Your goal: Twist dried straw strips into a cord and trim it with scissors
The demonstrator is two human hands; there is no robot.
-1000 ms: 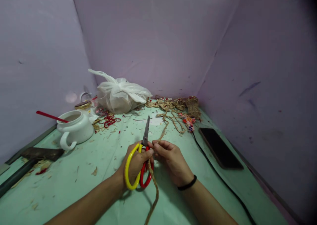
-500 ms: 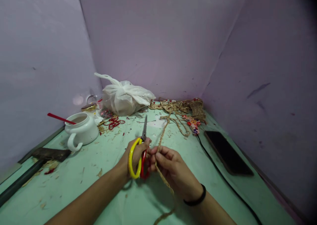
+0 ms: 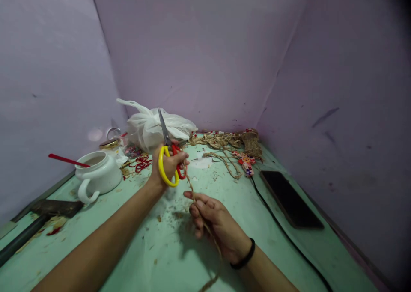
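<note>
My left hand [image 3: 168, 163] is raised above the green table [image 3: 135, 236] and grips a pair of scissors [image 3: 167, 153] with one yellow and one red handle, blades pointing up. It also pinches one end of a braided jute cord [image 3: 192, 195]. The cord runs taut down to my right hand [image 3: 213, 225], whose fingers curl around it just above the table. Past that hand the cord trails toward the near edge. A black band sits on my right wrist.
A white pot [image 3: 96, 176] with a red stick stands at the left, beside a dark hammer [image 3: 35, 219]. A white plastic bag [image 3: 154, 127] lies at the back. Jute scraps [image 3: 231, 144] fill the corner. At the right lies a black phone [image 3: 290, 200] with a cable [image 3: 289, 240].
My left hand has lifted up and away with the scissors and the cord end, pulling the cord taut. My right hand stayed low with the cord in it.
</note>
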